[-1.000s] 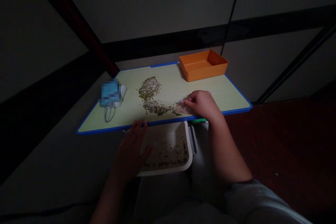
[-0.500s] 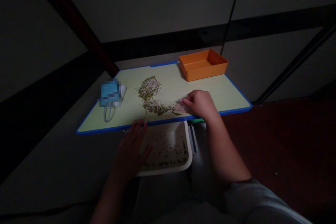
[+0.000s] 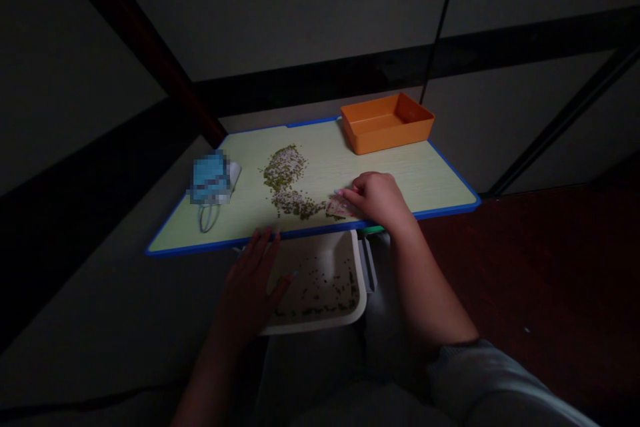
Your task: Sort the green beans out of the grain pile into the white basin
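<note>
My right hand (image 3: 383, 200) is closed on a thin, pinkish patterned card (image 3: 341, 205) lying low over the table near its front edge. The hand covers much of the card. Beside the card's left edge lie small greenish-brown grains (image 3: 300, 203), which join a bigger heap (image 3: 285, 167) farther back. With fingers spread, my left hand (image 3: 253, 280) rests at the left side of a white bin (image 3: 361, 307), fingertips by the table's front edge. Scattered grains lie in the bin, which sits below that edge.
The pale yellow table (image 3: 240, 213) has a blue rim. An orange tray (image 3: 387, 137) stands at its back right. A blurred blue and white item (image 3: 213, 179) with a looped strap lies at the left. A dark panelled wall (image 3: 310, 13) is behind.
My right hand has slid slightly left with the card, closer to the grains at the front. My left hand stays in place.
</note>
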`<state>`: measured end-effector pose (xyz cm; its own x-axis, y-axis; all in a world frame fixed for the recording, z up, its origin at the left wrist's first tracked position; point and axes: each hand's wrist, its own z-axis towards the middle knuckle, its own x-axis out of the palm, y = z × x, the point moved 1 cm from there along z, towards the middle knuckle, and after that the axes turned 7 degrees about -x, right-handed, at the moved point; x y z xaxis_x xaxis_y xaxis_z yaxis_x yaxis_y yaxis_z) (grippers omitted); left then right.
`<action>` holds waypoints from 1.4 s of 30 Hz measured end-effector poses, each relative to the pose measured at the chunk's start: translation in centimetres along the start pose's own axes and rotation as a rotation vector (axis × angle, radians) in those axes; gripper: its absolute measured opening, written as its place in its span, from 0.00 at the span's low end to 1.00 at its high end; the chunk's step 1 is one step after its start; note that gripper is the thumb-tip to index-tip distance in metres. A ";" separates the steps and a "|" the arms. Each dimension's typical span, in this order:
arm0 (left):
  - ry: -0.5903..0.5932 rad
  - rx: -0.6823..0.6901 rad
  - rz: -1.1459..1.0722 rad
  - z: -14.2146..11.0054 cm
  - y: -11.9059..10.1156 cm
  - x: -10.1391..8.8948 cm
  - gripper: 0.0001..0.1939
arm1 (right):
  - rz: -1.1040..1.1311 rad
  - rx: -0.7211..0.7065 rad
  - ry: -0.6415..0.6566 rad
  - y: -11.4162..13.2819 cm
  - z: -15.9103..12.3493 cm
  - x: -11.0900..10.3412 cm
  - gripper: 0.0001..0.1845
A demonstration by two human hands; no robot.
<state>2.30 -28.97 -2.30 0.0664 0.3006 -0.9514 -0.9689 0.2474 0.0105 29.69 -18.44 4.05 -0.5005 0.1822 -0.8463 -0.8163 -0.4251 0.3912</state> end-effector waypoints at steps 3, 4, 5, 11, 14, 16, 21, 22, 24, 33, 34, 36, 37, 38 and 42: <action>0.004 -0.001 0.003 0.0 0.0 0.0 0.39 | 0.005 0.020 0.002 -0.2 -0.1 -0.2 0.21; 0.000 0.006 0.001 0.0 0.0 0.0 0.39 | 0.009 0.022 0.006 -0.3 -0.2 -0.3 0.21; -0.005 0.010 0.000 0.0 0.0 0.1 0.39 | 0.014 0.021 0.010 -0.3 -0.2 -0.4 0.21; 0.001 0.004 0.022 0.1 0.0 0.2 0.39 | 0.042 -0.002 0.028 -0.2 -0.3 -0.4 0.20; 0.001 0.008 0.022 0.1 0.1 0.1 0.39 | 0.032 -0.006 0.029 -0.1 -0.2 -0.2 0.20; 0.003 0.008 0.016 0.1 0.1 0.1 0.39 | 0.010 0.002 0.028 0.0 -0.1 -0.1 0.20; 0.000 -0.002 0.005 -0.1 0.1 0.1 0.39 | -0.048 0.038 0.035 -0.2 -0.1 -0.4 0.21; -0.006 -0.003 0.004 -0.1 0.1 0.1 0.39 | -0.049 0.046 0.034 -0.3 -0.1 -0.5 0.21; -0.010 0.002 0.002 -0.1 0.1 0.1 0.39 | -0.041 0.059 0.031 -0.5 -0.2 -0.6 0.21; 0.006 -0.012 0.010 -0.1 -0.1 0.2 0.39 | 0.069 0.010 0.036 -0.7 -0.4 -0.6 0.20; 0.002 -0.012 0.009 -0.1 -0.1 0.1 0.39 | 0.075 0.000 0.037 -0.6 -0.4 -0.5 0.20; 0.001 -0.011 0.003 -0.1 -0.1 0.1 0.39 | 0.087 -0.013 0.039 -0.4 -0.2 -0.3 0.21; 0.002 -0.014 0.001 -0.1 -0.1 0.1 0.39 | 0.093 -0.016 0.040 -0.3 -0.2 -0.1 0.21; 0.003 -0.014 -0.001 -0.1 -0.1 0.0 0.39 | 0.098 -0.018 0.041 -0.3 -0.1 0.0 0.21; 0.001 -0.003 -0.016 -0.1 -0.1 0.0 0.39 | 0.094 -0.022 0.039 -0.1 0.1 0.3 0.21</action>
<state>2.37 -29.06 -2.30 0.0814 0.2955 -0.9519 -0.9685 0.2491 -0.0055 29.58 -18.22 3.81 -0.5629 0.1058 -0.8197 -0.7592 -0.4584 0.4621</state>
